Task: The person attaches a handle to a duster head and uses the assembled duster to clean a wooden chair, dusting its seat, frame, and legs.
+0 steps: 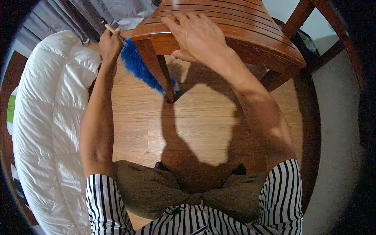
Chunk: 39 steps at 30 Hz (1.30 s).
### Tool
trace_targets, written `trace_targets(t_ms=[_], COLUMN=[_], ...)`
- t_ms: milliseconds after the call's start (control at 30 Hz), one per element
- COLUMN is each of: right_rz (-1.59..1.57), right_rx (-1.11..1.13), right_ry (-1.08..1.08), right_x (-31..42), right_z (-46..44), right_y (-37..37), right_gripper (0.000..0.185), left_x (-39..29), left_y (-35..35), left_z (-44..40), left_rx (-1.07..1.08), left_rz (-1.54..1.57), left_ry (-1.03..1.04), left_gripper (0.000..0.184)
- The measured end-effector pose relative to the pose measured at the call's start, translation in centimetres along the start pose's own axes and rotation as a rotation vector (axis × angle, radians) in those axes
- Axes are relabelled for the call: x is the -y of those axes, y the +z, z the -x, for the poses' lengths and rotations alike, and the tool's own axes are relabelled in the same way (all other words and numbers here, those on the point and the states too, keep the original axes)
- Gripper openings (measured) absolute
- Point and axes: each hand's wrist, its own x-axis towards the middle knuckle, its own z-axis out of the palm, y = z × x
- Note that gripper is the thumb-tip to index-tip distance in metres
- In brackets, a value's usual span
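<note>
My left hand is closed around the pale handle of a blue fluffy duster. The duster slants down to the right, beside and partly behind the front left leg of a wooden chair. My right hand rests on the front left part of the slatted seat. Its fingers lie over the top, and the thumb hangs at the front edge. Part of the duster's lower end is hidden behind the chair leg.
A white quilted duvet lies along the left side. Grey curtains hang at the back left. Wood flooring spreads under the chair, with shadows on it. More dark wooden framing stands at the upper right near a pale wall.
</note>
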Motion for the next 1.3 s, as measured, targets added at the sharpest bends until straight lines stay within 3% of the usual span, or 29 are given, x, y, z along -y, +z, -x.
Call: trace_targets(t_ms=[133,233,367,500,600,667,767,967,1067,1300], right_rz=[-0.005,-0.006,-0.018,-0.033,-0.02,-0.008,0.011,-0.004,-0.019,-0.005], right_rx=[0.026,0.013,0.021,0.054,0.026,0.018,0.069,0.032,0.037,0.013], right_ry=[0.004,-0.005,0.001,0.0,-0.016,-0.023,0.001,-0.002,-0.005,-0.008], right_x=[-0.2,-0.1,0.0,-0.3,-0.6,-0.7,-0.4,-0.5,-0.5,-0.4], right_z=[-0.2,-0.1,-0.1,-0.3,-0.4,-0.4,-0.4,-0.3,-0.2,-0.1], right_y=[-0.2,-0.4,-0.7,-0.8,-0.3,-0.3,-0.8,-1.0,-0.7,-0.1], right_gripper=[0.088,0.088,0.088,0.088,0.088,0.088,0.087,0.087,0.087,0.087], left_x=[-0.1,-0.6,-0.8,-1.1,3.9,-1.9,-2.7,-3.2,-5.5,-8.9], left_y=[-0.4,-1.2,-2.5,-4.2,-5.8,-6.7,-8.1,-8.4,-8.9,-10.0], left_z=[-1.2,-1.4,-2.3,-3.2,-8.3,-5.5,-5.1,-4.7,-3.5,-3.0], left_rx=[-0.046,-0.076,-0.321,-0.506,-0.602,-0.586,-0.395,-0.342,-0.289,-0.032], left_rz=[0.041,0.445,0.609,0.626,0.369,0.865,0.93,0.387,0.158,0.344], left_ry=[-0.081,-0.129,-0.079,-0.008,0.292,0.055,-0.061,-0.02,0.105,0.111], left_gripper=[0.032,0.028,0.02,0.02,0.018,0.019,0.02,0.026,0.03,0.033])
